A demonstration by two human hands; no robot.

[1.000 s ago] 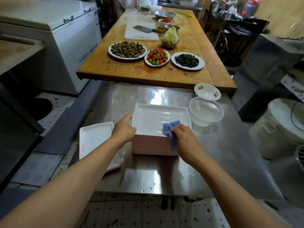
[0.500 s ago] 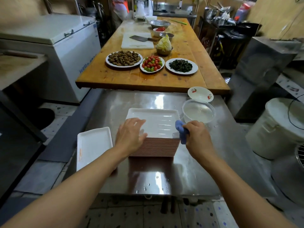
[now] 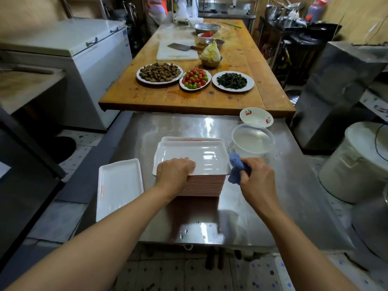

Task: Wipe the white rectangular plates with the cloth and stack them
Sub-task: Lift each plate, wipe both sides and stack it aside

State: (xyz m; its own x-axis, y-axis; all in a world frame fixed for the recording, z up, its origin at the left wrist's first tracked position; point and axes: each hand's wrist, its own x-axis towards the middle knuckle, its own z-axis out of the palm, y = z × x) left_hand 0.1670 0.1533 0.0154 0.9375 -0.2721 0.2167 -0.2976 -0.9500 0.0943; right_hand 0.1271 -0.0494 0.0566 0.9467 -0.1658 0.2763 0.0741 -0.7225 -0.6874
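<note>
A tall stack of rectangular plates (image 3: 202, 185) with pinkish edges stands on the steel table (image 3: 262, 206). Its top white plate (image 3: 201, 156) is shifted toward me, off the plate below. My left hand (image 3: 175, 172) grips that top plate at its near left edge, fingers curled over the rim. At the stack's right corner, my right hand (image 3: 257, 177) holds a bunched blue cloth (image 3: 236, 170). One more white rectangular plate (image 3: 119, 183) lies alone at the table's left edge.
A clear plastic tub (image 3: 253, 140) and a small patterned dish (image 3: 256, 117) sit right of the stack. Behind is a wooden table (image 3: 252, 66) with plates of food. A white bucket (image 3: 357, 164) stands on the right, a chest freezer (image 3: 73, 55) on the left.
The cloth has left the top plate's surface and gone to the stack's right corner. My left hand has taken the top plate's near edge and slid it toward me.
</note>
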